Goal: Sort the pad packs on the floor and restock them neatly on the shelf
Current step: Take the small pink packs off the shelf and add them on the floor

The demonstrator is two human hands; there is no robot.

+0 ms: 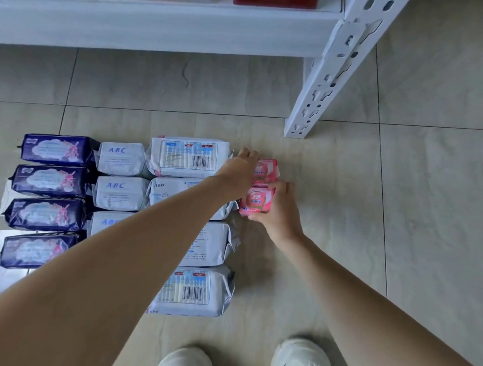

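Pad packs lie sorted in columns on the tiled floor. At the left are several dark purple packs (pixel 55 149), then white ABC packs (pixel 121 158), then larger white packs (pixel 189 157). Two small pink packs form a fourth column at the right. My left hand (pixel 242 170) reaches across and grips the far pink pack (pixel 267 170). My right hand (pixel 279 209) holds the near pink pack (pixel 254 204), fingers curled round its right side. Both pink packs sit on the floor, touching each other.
A white metal shelf (pixel 158 27) spans the top of the view, with red and pink goods on its board. Its perforated white upright (pixel 326 84) stands on the floor just beyond the pink packs. My white shoes (pixel 301 359) are at the bottom edge.
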